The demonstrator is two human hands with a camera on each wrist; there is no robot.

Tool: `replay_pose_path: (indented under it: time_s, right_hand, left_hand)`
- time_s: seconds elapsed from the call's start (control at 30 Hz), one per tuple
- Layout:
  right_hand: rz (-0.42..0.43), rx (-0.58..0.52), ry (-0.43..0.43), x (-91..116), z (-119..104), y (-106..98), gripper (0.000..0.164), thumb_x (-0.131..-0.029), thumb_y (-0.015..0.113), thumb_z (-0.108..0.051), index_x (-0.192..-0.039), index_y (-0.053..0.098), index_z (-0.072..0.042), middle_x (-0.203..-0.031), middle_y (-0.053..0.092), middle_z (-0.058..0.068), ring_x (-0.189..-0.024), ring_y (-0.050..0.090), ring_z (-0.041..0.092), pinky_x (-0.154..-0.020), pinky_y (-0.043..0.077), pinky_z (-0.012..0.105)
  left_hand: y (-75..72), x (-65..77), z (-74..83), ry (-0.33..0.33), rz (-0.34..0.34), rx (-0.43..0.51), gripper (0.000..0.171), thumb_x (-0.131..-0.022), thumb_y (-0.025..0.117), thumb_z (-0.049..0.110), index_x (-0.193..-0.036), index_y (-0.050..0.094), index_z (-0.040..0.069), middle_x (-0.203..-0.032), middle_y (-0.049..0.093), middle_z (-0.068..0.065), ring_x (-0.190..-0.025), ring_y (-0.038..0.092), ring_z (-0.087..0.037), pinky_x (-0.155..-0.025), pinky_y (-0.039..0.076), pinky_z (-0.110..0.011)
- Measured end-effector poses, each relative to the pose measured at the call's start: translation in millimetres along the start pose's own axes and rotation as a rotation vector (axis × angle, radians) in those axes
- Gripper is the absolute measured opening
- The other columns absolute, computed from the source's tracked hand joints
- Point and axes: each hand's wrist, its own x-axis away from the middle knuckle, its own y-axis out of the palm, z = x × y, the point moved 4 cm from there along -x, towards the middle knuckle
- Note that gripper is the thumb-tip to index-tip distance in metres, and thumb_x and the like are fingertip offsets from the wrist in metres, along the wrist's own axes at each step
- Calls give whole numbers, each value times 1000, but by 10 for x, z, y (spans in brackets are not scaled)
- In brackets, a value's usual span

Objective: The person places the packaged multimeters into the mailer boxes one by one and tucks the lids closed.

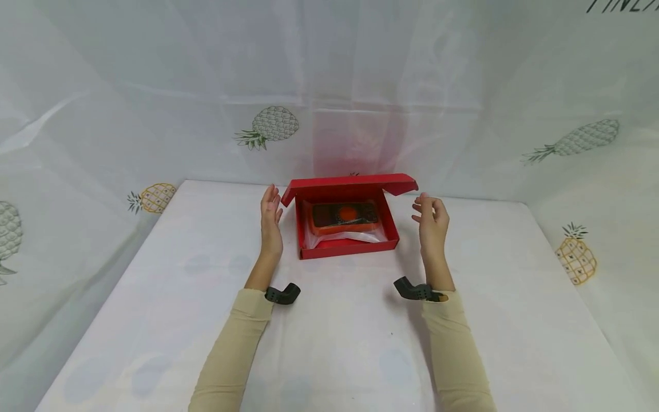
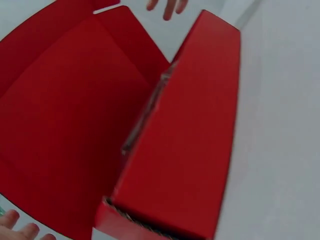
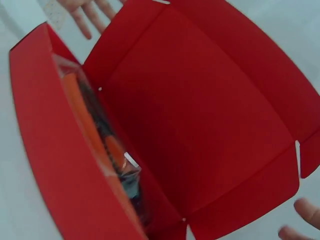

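A red cardboard box [image 1: 350, 249] sits on the table with its lid [image 1: 340, 182] raised at the back. Inside it lies an orange multimeter [image 1: 347, 215] with a dark face and a round orange dial, wrapped in a clear plastic bag [image 1: 355, 236]. My left hand [image 1: 270, 223] is held up beside the box's left side, fingers extended, near the lid's left flap. On the other side, my right hand [image 1: 433, 223] is raised by the lid's right flap with its fingers loosely bent. Neither hand holds anything. In the right wrist view, fingertips [image 3: 305, 212] show just beyond the lid's edge.
The box stands towards the back of the white table [image 1: 340, 343]. A white sheet [image 1: 360, 68] with printed pineapples hangs behind and around it. Each wrist carries a black camera mount, the left one [image 1: 283, 294] and the right one [image 1: 412, 289].
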Motion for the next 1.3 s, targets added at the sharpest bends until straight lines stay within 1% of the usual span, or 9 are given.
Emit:
replay_pose_path:
  time_s: [0.13,0.2,0.27,0.43,0.57,0.83,1.0,1.13,1.3]
  right_hand:
    - [-54,-78,-5,-27,-60,41,43,-101,44,-44,-128,55,-12,-136,51,3,-127,46,21,-106,39,46]
    - [-106,-97,-5,-25,-91,63,53,-101,42,-46,-140,48,-11,-146,44,5,-134,40,25,-111,32,49]
    - [-149,-99,-1,-22,-109,85,58,-100,41,-47,-146,44,-11,-150,41,6,-137,39,27,-115,29,49]
    - [-190,-137,2,-6,-123,107,57,-101,43,-44,-144,46,-7,-146,47,10,-133,46,29,-116,29,46]
    - [-182,-172,-11,0,-127,115,50,-102,43,-37,-137,49,-2,-140,50,14,-129,50,28,-116,30,42]
    - [-230,-144,-62,-2,-91,166,52,-103,44,-37,-139,49,-1,-144,50,13,-137,41,30,-115,32,41]
    - [-280,-158,-77,21,-89,211,53,-103,43,-37,-144,45,-3,-149,46,10,-139,40,22,-116,30,36]
    - [-336,-235,-64,34,-97,248,55,-104,42,-34,-148,38,-2,-152,41,12,-142,37,23,-116,28,36]
    - [-364,-295,-30,33,-111,281,55,-105,40,-32,-149,35,-1,-154,38,12,-142,35,26,-115,31,40]
  left_hand:
    - [51,-29,43,0,-13,-1,62,-97,28,32,-154,21,9,-157,24,-12,-145,23,-27,-119,16,-52]
    - [84,-32,62,5,-28,-35,62,-98,29,33,-154,20,9,-157,25,-12,-144,23,-26,-118,15,-55]
    - [106,-42,66,12,-40,-66,62,-98,28,34,-155,21,9,-157,26,-12,-144,23,-26,-118,14,-56]
    - [124,-62,67,32,-63,-80,64,-98,28,39,-155,22,10,-157,27,-13,-144,23,-25,-120,10,-54]
    - [143,-71,77,54,-104,-61,65,-98,28,38,-155,21,9,-158,26,-13,-145,22,-26,-119,10,-54]
    - [219,-94,86,92,-129,40,62,-99,22,31,-155,18,6,-160,22,-11,-148,18,-26,-120,10,-54]
    - [256,-117,104,58,-132,152,64,-99,19,35,-156,18,6,-161,22,-8,-148,20,-25,-120,11,-52]
    - [268,-133,117,23,-118,250,68,-98,20,42,-156,19,6,-161,23,-8,-147,21,-28,-121,12,-47]
    - [276,-137,125,-8,-135,288,71,-97,22,46,-156,17,6,-162,21,-8,-148,19,-30,-121,16,-37]
